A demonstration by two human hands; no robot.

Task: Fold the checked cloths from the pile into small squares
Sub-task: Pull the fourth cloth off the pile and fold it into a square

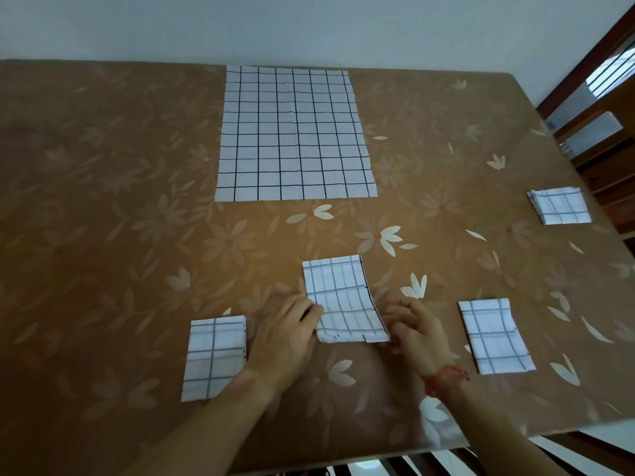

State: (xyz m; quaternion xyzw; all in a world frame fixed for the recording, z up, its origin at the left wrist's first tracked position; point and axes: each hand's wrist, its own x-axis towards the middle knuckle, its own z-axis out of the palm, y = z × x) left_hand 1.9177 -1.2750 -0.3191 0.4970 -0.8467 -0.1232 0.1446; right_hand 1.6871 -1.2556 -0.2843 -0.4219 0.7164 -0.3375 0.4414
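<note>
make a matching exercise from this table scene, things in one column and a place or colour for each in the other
Things:
1. big cloth
2. middle cloth
3. wrist thread
4. table

Place or colour:
a. red
b. brown with pale flowers
c. spread flat at the far side
d. between the left hand and the right hand

Pairs: 1-c, 2-d, 3-a, 4-b

Left hand (285,334) touches centre folded cloth (343,297); right hand (419,331) blurred at its right edge, perhaps pinching; flat pile (295,132) far.
</note>
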